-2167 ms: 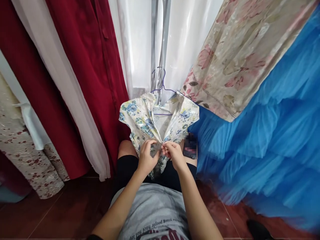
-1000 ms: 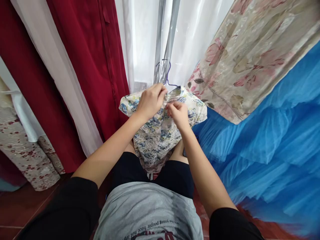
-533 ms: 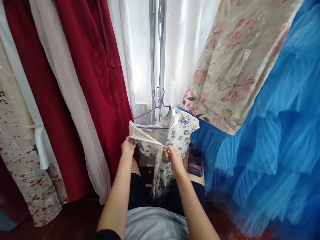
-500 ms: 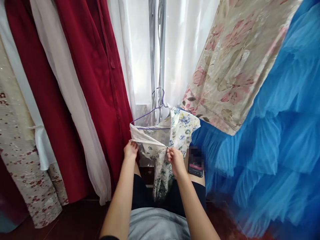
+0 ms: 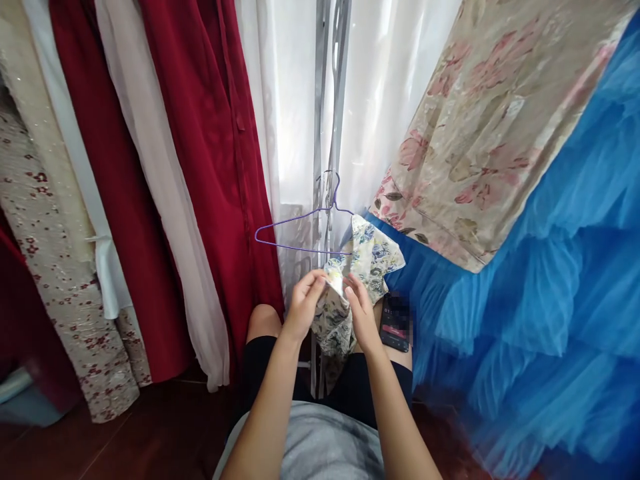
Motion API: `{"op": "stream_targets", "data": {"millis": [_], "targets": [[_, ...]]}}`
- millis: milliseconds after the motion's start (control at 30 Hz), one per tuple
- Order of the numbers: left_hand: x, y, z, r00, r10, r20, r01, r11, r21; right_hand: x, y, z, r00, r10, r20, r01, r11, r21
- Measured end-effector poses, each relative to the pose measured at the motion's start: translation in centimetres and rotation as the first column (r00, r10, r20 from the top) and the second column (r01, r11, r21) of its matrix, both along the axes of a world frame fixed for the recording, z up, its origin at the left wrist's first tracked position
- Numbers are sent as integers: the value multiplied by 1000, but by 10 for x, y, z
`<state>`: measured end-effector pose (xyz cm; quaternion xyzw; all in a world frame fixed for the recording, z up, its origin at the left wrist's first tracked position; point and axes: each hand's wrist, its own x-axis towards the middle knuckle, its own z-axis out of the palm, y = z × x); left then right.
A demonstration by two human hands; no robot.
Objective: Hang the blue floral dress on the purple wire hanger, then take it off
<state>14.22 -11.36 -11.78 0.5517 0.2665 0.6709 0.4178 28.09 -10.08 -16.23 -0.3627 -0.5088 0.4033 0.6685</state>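
A small white garment with blue flowers hangs by one shoulder from the right end of a purple wire hanger, whose left arm is bare. The hanger's hook is caught on a metal rack pole. My left hand pinches the garment's loose edge between thumb and fingers. My right hand is closed on the cloth just to the right of it. The rest of the garment droops down between my knees.
A phone lies on my right thigh. Dark red dresses and pale ones hang at the left, white sheer fabric behind the pole, a beige floral garment and a blue tulle skirt at the right. The floor is dark red-brown.
The garment's left shoulder has come off the hanger, leaving that arm bare. My left hand moved right to the loose edge, close to my right hand. The cloth is bunched at the hanger's right end.
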Motion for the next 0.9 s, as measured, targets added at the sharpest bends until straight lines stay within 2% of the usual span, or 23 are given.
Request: {"op": "stream_targets", "data": {"millis": [33, 133, 200, 267, 333, 400, 500, 567, 633, 700, 733, 800, 900], "targets": [[5, -5, 1, 998, -29, -60, 29, 1000, 5, 1, 2, -1, 999, -4, -37, 2, 998, -58], [18, -10, -6, 989, -62, -138, 62, 998, -5, 14, 12, -14, 974, -162, -158, 116, 957, -265], [24, -10, -10, 985, -69, -161, 67, 998, -16, 26, 14, -22, 970, -183, -162, 124, 940, -319], [29, -10, -12, 975, -86, -204, 86, 996, -5, 34, 11, -23, 991, -78, -111, 45, 962, -269], [32, -12, -10, 961, -89, -262, 102, 994, 35, 34, 2, -17, 995, 85, -51, -94, 978, -188], [32, -13, -7, 947, -56, -315, 86, 993, 83, 29, -10, -6, 977, 210, -22, -211, 968, -134], [19, -10, -7, 936, 21, -352, 26, 992, 127, 20, -26, 11, 941, 335, 46, -325, 933, -152], [4, -9, -13, 942, -14, -336, 49, 994, 97, 17, -35, 20, 876, 467, 122, -441, 877, -192], [-11, -10, -23, 936, -183, -301, 192, 981, 0, 15, -42, 26, 784, 604, 144, -571, 792, -216], [-23, -15, -39, 887, -370, -275, 351, 929, -120, 14, -49, 32, 700, 704, 121, -676, 708, -207], [-29, -18, -47, 858, -427, -286, 390, 903, -180, 14, -53, 34, 660, 744, 106, -718, 665, -204], [-38, -23, -61, 805, -448, -389, 369, 891, -264, 16, -61, 40, 573, 815, 86, -789, 577, -213], [-57, -27, -72, 684, -402, -608, 293, 916, -275, 28, -69, 49, 450, 885, 116, -839, 464, -284]]}}
